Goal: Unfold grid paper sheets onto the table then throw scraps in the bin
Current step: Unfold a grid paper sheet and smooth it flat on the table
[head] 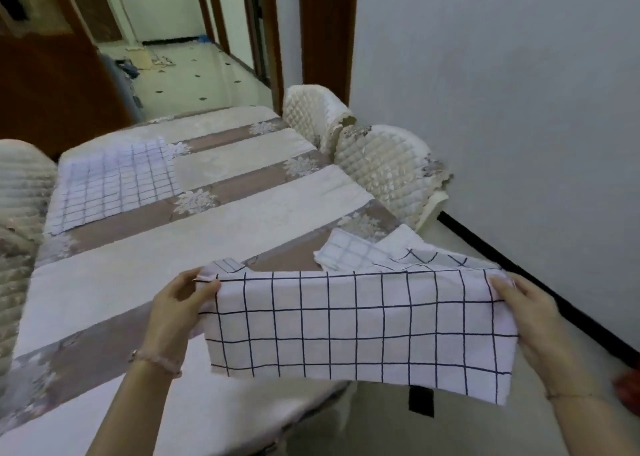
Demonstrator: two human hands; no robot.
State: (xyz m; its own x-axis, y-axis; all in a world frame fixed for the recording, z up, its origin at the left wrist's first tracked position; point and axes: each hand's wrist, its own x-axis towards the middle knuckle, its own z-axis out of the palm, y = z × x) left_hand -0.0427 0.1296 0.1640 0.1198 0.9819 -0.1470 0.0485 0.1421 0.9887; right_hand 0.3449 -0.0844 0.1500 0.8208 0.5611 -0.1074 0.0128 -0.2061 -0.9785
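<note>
While the long table (242,220) fills most of the view, its cover shows pale bands crossed by brown floral stripes. Quilted cream chairs stand along both sides: two on the right (384,171) near the wall, one on the left (20,185) cut off by the edge of the view.

One white grid sheet (360,331) with dark lines is stretched flat between both hands above the table's near right corner, its lower edge reaching past the table edge. A second grid sheet (114,185) lies spread out at the far left end of the table, well apart from the first. Folded grid pieces (349,253) lie on the table near its right edge, just behind the held sheet (how many cannot be told).

Left hand (176,313): pinches the upper left corner of the held sheet between thumb and fingers. Right hand (530,320): grips the sheet's right edge, thumb on top, fingers hidden beneath the sheet.

A small black tag (420,402) shows below the held sheet. A beaded bracelet (156,362) sits on the left wrist.
</note>
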